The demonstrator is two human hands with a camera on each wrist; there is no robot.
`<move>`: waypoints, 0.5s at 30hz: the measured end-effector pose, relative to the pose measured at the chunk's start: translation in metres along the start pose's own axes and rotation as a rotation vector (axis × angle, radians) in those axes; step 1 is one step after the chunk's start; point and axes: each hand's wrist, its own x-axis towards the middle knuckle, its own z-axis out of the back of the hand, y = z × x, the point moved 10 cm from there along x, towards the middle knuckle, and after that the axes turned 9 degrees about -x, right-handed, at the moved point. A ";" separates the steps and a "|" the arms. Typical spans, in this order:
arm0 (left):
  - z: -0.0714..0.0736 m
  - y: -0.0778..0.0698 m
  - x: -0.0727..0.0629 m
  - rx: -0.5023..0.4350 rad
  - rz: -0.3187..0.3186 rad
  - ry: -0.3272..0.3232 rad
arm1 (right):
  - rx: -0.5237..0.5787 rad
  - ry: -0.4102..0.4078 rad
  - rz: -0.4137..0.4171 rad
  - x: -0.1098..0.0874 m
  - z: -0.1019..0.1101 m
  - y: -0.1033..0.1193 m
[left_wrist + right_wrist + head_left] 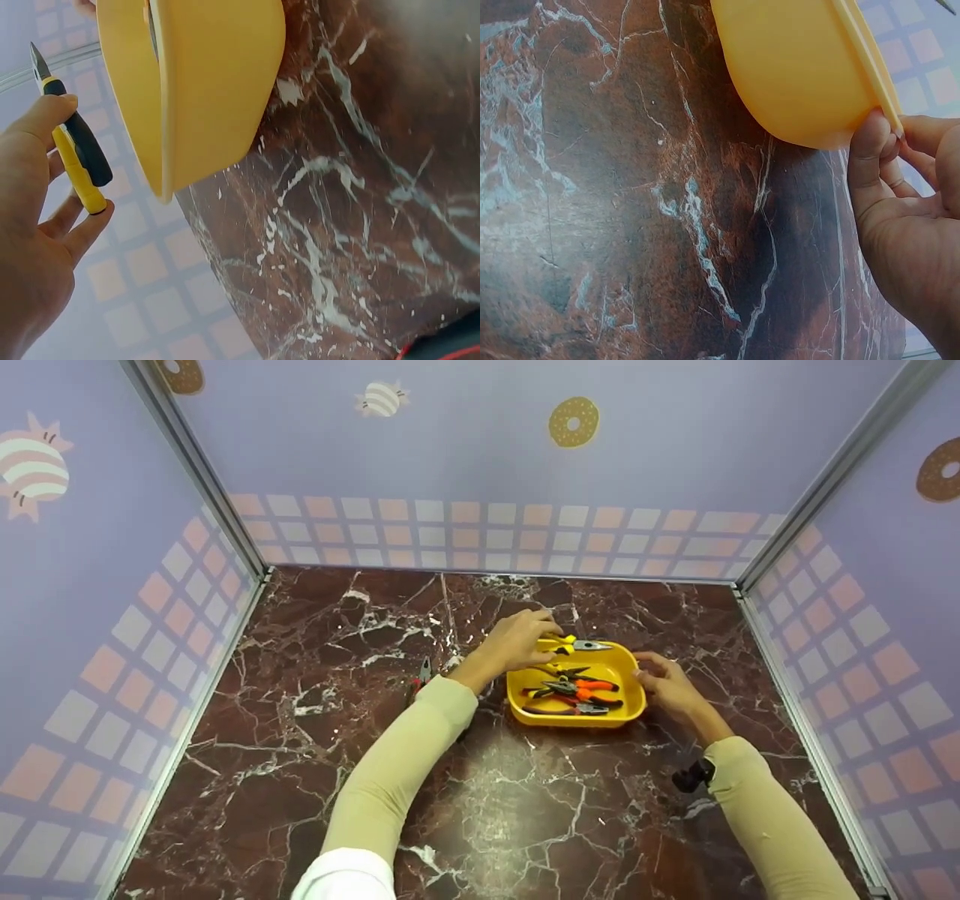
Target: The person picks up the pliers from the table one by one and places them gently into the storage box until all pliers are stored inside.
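My left hand (517,641) holds needle-nose pliers (592,646) with yellow and black handles above the far left part of a yellow plastic bin (581,721). In the left wrist view, thumb and fingers grip the pliers' handles (79,146), and the nose points up, clear of the bin wall (214,90). My right hand (671,686) pinches the bin's right rim; thumb and fingertips show on it in the right wrist view (874,146). Inside the bin lie several pliers, among them an orange-handled pair (596,685) and a dark-handled pair (592,709).
Left of the bin, pliers with red on the handle (424,671) lie on the dark red marble-patterned table (510,802), partly hidden by my left arm. Patterned panels (465,457) in metal frames enclose the back and both sides.
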 end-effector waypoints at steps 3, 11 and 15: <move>-0.004 -0.001 0.005 0.012 0.017 0.013 | -0.001 0.000 0.008 0.000 0.001 0.001; -0.018 -0.012 0.017 0.050 0.026 0.040 | 0.011 0.003 0.027 0.001 0.000 0.002; -0.025 -0.018 0.024 0.049 0.028 0.053 | 0.010 0.006 0.034 0.000 0.000 0.003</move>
